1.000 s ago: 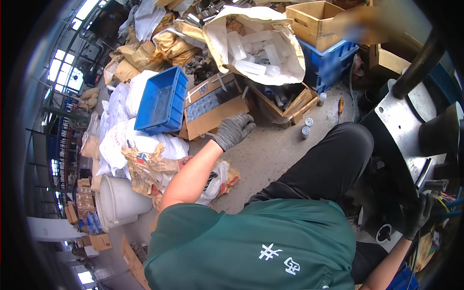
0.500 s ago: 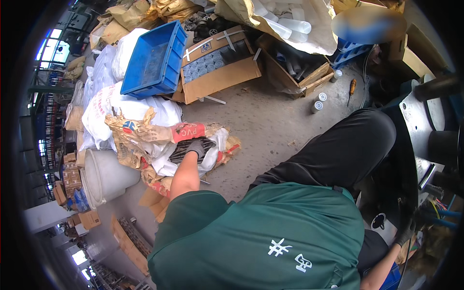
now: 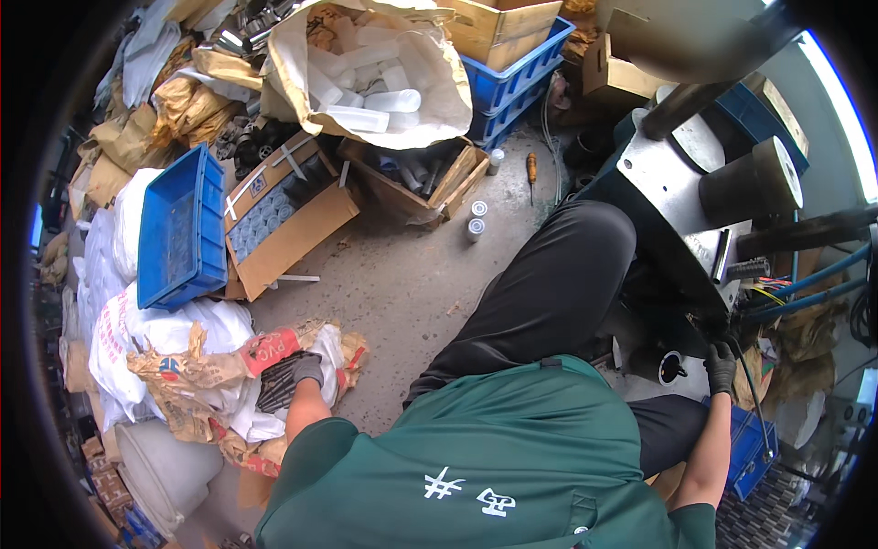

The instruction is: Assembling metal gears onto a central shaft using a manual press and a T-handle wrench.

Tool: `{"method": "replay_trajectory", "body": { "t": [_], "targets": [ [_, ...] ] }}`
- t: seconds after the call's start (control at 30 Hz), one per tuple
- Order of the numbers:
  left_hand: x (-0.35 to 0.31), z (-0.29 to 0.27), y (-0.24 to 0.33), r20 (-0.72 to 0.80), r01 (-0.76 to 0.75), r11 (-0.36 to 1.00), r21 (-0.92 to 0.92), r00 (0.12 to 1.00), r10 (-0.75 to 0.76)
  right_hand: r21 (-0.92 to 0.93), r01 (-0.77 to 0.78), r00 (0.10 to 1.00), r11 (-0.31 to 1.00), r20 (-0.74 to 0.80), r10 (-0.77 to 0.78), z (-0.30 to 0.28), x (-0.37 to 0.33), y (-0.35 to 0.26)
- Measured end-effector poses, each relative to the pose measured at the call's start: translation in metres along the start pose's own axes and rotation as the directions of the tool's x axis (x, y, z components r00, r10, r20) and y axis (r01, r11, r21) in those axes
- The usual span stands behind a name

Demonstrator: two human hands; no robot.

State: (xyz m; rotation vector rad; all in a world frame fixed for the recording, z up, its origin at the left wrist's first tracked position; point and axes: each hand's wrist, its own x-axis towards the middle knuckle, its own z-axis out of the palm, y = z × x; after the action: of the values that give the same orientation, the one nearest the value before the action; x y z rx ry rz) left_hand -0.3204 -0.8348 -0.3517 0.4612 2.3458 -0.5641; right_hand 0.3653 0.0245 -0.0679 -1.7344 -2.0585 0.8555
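Observation:
My left hand (image 3: 308, 368), in a grey glove, reaches into an opened brown paper sack (image 3: 187, 373) with a white inner liner. It rests at a bundle of dark, thin rod-like pieces (image 3: 277, 384) inside; its fingers are largely hidden. On the far right, my right hand (image 3: 721, 369), gloved in dark grey, is raised at the lower edge of a machine (image 3: 672, 197). A thin black bent rod or cable (image 3: 752, 393) runs just beside it. How its fingers are closed, and whether they grip anything, is unclear.
Beyond the sack lie a blue crate (image 3: 183, 238) and a carton of clear cylindrical pieces (image 3: 302, 233). A large sack of translucent tubes (image 3: 389, 101) stands at the back. Small cylinders (image 3: 476, 229) and an orange-handled screwdriver (image 3: 531, 174) are on the floor. A grey tub (image 3: 165, 467) sits at left.
The view has turned right, so the scene shifts left and more of the machine shows. My right hand and forearm show more fully. My left hand stays in the sack.

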Motion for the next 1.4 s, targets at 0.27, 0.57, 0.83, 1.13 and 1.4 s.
{"method": "replay_trajectory", "body": {
  "t": [0.27,0.57,0.83,1.13,1.4],
  "targets": [
    [-0.094,-0.105,0.001,-0.087,-0.125,0.968,-0.218,0.990,0.108,0.024,0.210,0.976,0.977,-0.065,-0.208,0.008,-0.003,-0.048],
    [-0.104,-0.253,0.142,-0.690,-0.723,0.652,-0.228,0.592,0.416,-0.338,0.517,0.606,0.786,-0.504,-0.615,-0.023,0.032,-0.152],
    [-0.238,-0.557,0.355,-0.939,-0.911,-0.317,-0.262,0.165,0.301,-0.398,0.434,0.445,0.808,-0.685,-0.576,-0.003,0.075,-0.183],
    [-0.326,-0.686,0.592,-0.934,-0.710,-0.687,-0.157,-0.119,0.337,-0.387,0.478,0.523,0.789,-0.596,-0.609,-0.015,0.068,-0.196],
    [-0.329,-0.633,0.698,-0.934,-0.778,-0.616,-0.124,-0.118,0.337,-0.324,0.480,0.515,0.816,-0.649,-0.560,-0.026,0.058,-0.198]
  ]
}}
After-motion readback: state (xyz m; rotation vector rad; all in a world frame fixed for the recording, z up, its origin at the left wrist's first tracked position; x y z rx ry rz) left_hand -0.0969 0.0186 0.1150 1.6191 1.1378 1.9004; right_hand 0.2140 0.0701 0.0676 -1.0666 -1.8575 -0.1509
